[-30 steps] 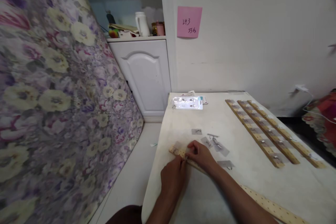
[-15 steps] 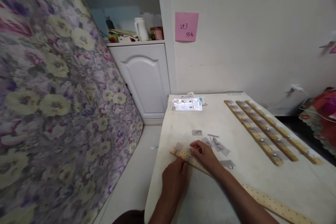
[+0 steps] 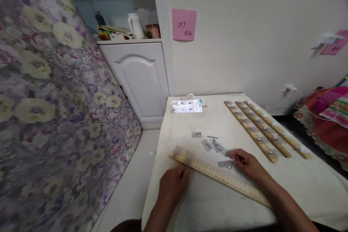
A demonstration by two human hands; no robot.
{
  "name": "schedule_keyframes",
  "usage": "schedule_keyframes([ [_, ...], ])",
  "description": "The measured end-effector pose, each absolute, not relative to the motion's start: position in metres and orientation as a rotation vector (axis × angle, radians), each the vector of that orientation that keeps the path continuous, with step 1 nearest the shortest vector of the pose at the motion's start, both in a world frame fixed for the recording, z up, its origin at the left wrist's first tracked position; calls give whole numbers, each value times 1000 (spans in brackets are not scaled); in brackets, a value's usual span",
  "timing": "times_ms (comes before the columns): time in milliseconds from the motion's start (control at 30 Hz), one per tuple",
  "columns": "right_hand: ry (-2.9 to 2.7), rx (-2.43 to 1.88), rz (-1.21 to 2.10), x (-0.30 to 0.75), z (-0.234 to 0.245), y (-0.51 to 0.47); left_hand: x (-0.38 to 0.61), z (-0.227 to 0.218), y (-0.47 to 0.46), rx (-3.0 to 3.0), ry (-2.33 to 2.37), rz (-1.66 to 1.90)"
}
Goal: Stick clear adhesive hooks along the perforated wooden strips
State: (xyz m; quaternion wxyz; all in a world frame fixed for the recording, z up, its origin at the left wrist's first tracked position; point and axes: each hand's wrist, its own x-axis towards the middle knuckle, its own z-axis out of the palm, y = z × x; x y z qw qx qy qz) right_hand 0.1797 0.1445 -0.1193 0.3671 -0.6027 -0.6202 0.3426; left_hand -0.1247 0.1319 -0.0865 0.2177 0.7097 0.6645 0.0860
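A pale wooden strip with rows of small holes [image 3: 221,177] lies slantwise on the table, with small clear pieces bearing metal hooks [image 3: 187,160] at its left end. My left hand [image 3: 172,183] is beside that end, its curled fingers at the strip's near edge; what they hold, if anything, is hidden. Over the table to the right, my right hand [image 3: 247,163] has loosely bent fingers, slightly blurred, with nothing visible in them. Its fingertips are nearest a clear card with a hook [image 3: 224,164]. More such hook cards [image 3: 207,145] are scattered beyond the strip.
Three finished-looking wooden strips with hooks [image 3: 254,132] lie side by side at the right. A clear blister pack [image 3: 187,106] is at the table's back left. Behind stand a white wall and cabinet [image 3: 138,79]; a floral curtain [image 3: 67,116] hangs left.
My right hand has moved right, away from the strip's left end, to the hook cards. My left hand stays near the strip. The view has turned slightly right.
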Motion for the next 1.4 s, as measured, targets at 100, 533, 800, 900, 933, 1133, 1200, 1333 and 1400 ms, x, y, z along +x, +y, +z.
schedule_keyframes([
  [100, -1644, -1524, 892, 181, -122, 140, -120, -89, 131, 2008, 1729, 221],
  [533, -1750, -1375, 993, 179, -116, 138, -107, -89, 125, 2116, 1462, 261],
  [800, -1515, -1393, 1036, 165, -110, 139, -100, -90, 123, 2104, 1388, 287],
  [900, -1332, -1394, 1189, 156, -113, 140, -97, -88, 122, 2076, 1329, 352],
  [933, -1276, -1372, 1244, 152, -112, 139, -96, -88, 121, 2062, 1317, 380],
  [1133, -1093, -1222, 1464, 127, -103, 133, -90, -82, 120, 1850, 1241, 584],
  [1200, -1116, -1200, 1480, 122, -102, 132, -88, -83, 119, 1778, 1248, 628],
  [1333, -1195, -1203, 1481, 116, -105, 134, -83, -90, 115, 1753, 1329, 637],
  [1400, -1235, -1197, 1494, 114, -107, 137, -81, -93, 111, 1804, 1388, 595],
])
